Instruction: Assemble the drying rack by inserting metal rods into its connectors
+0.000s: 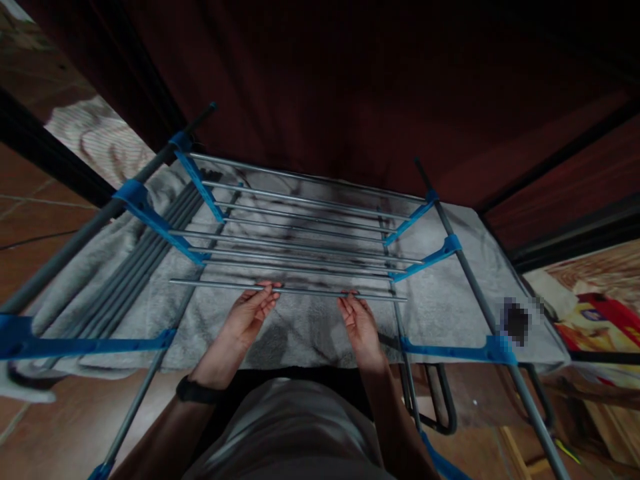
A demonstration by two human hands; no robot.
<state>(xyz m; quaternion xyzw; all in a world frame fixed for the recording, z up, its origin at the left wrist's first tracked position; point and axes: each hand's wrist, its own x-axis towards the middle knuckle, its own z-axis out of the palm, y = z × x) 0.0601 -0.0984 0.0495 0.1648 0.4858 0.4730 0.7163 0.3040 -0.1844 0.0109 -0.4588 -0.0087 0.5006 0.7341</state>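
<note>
A thin grey metal rod (307,291) lies level across both of my hands, in front of my body. My left hand (253,308) pinches it left of the middle, thumb and fingers pressed together. Right of the middle, my right hand (356,313) grips the same rod between thumb and fingertips. Just beyond it stands a rack of grey tubes with blue plastic brackets (150,217), bearing several cross rods (300,250). Both ends of the held rod are apart from the blue brackets. Nearer to me, a blue bracket (100,345) at left and another (450,350) at right have no rods between them.
Several loose grey tubes (145,273) lie at the left on a grey cloth (295,337) beneath the rack. Upright poles (473,283) flank both sides. A dark red curtain (340,87) hangs behind. A red and yellow package (597,327) sits at far right.
</note>
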